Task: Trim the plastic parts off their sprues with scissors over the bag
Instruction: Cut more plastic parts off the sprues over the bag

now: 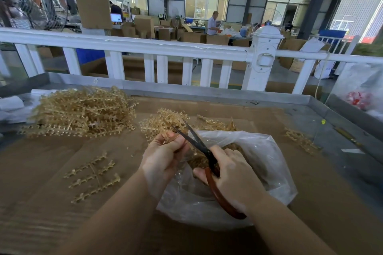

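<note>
The clear plastic bag lies open near the front edge of the worktop, right of centre; it contains a heap of small tan trimmed pieces. Over the bag mouth, the right hand grips the red-brown handles of the scissors, fingers curled round them. The dark blades stand apart and point toward the far edge. The left hand pinches a tan sprue between thumb and curled fingers, just beside the blades at the bag's left rim.

Left of the bag, three single tan sprue strips lie flat on the brown cardboard sheet that covers the worktop. Beyond the hands, a small pile of sprues rests near the centre. A large pile of sprues sits toward the far left corner. A few loose sprues lie toward the right edge.

A raised metal rim bounds the far edge. Behind it stands a white railing. The room beyond is a factory hall with stacked cardboard boxes, windows and a standing person.
</note>
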Demonstrator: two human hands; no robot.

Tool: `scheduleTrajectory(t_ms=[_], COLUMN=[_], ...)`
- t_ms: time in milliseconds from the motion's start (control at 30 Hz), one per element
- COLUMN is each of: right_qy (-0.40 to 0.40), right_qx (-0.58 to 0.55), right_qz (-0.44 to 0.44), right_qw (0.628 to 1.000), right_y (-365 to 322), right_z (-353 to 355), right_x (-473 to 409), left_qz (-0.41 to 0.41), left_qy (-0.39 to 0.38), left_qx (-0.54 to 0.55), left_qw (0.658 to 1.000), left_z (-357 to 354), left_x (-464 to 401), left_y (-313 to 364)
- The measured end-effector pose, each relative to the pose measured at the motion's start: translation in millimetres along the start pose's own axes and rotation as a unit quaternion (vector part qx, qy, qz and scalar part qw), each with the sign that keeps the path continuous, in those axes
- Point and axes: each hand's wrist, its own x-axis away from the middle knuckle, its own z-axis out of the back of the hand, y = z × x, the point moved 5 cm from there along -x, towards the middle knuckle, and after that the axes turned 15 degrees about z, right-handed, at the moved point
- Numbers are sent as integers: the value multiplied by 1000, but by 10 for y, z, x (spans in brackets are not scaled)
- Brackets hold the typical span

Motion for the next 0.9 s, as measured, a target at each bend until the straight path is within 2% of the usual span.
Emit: scheduleTrajectory(t_ms=[467,733,900], right_qy=[7,-5,18], right_qx=[70,46,42], right_qz=[13,15,13], right_qw=[997,999,999], right_y=[-64,-68,-71], right_z=[16,-5,4], right_x=[-2,-9,-8], left_qz=[55,48,40], left_qy=[17,13,9], left_qx=[80,67,47], left_qw=[995,996,998], left_z=[1,5,-9], left_x=[-23,-20,-16], left_y=[-65,-47,-66])
